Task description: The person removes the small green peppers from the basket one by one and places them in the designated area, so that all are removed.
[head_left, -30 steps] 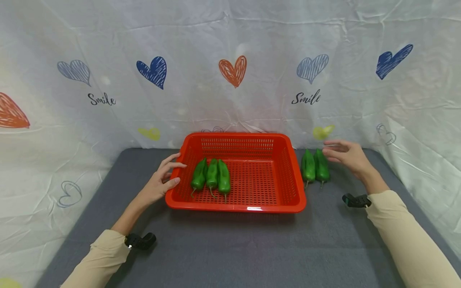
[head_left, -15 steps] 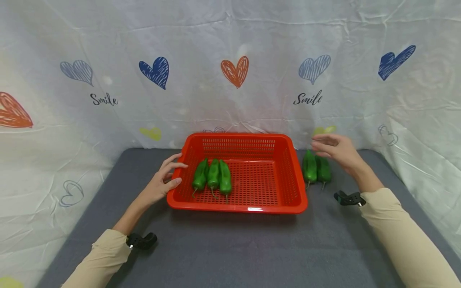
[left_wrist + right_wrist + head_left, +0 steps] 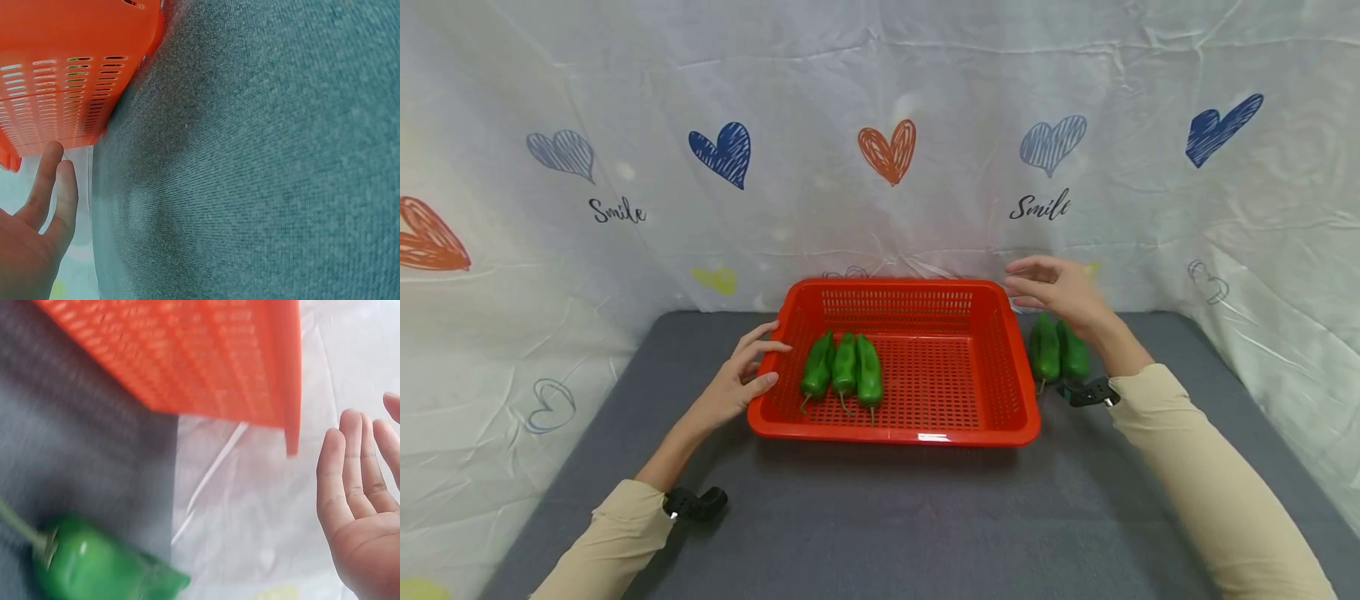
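In the head view a red plastic basket stands on the grey cloth, with three long green peppers side by side in its left part. My left hand rests at the basket's left rim, fingertips and thumb right at the edge. Two of its fingers show straight in the left wrist view. Over the table beyond the basket's back right corner, my right hand is raised with nothing in it, its fingers extended and slightly bent. Below it, two more green peppers lie beside the basket, partly covered by the wrist.
A grey cloth covers the table. Behind it hangs a white sheet printed with hearts and words. A black band is on the left wrist, and another black band is on the right.
My right hand has moved left and up, from beside the two outer peppers to near the basket's back right corner. The left hand, basket and peppers look unchanged.
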{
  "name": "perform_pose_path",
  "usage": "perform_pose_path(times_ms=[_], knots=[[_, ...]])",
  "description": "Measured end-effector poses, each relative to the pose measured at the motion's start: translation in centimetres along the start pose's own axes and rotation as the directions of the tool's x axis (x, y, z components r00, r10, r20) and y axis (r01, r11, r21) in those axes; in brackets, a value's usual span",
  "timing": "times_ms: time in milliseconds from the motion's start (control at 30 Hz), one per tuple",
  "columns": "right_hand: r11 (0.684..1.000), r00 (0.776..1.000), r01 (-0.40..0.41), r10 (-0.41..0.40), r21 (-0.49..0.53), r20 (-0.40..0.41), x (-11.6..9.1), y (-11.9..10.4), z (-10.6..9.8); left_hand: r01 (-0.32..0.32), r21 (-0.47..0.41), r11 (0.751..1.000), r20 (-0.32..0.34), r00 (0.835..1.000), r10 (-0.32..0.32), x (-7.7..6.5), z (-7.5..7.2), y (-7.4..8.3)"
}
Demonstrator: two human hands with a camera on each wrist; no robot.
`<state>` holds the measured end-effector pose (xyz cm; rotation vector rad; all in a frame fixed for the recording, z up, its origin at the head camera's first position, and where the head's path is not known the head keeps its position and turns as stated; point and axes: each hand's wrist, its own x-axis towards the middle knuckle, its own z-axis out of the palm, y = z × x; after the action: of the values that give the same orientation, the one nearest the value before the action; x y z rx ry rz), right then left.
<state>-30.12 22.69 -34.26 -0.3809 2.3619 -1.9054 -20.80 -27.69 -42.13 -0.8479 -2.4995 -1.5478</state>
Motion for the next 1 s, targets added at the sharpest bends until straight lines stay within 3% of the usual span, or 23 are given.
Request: perform_pose_path(times_ms=[333, 733, 1000], knots=[[0.997, 0.996, 0.076, -0.075, -0.012, 0.051, 1.4, -1.1, 2.8, -0.015, 0.005, 1.000, -0.002, 1.000, 0.015, 0.1, 0.1, 0.3], [0.997, 0.995, 0.077, -0.075, -0.028, 0.065, 2.2, -2.9, 3.1, 0.002, 0.005, 1.000, -0.003, 1.000, -0.002, 0.0, -0.1, 0.0], [0.994, 0.990, 0.103, -0.107, 0.040, 0.090, 2.6, -3.7, 4.5, -0.008, -0.009, 1.000, -0.002, 1.000, 0.008, -0.1, 0.0, 0.0]])
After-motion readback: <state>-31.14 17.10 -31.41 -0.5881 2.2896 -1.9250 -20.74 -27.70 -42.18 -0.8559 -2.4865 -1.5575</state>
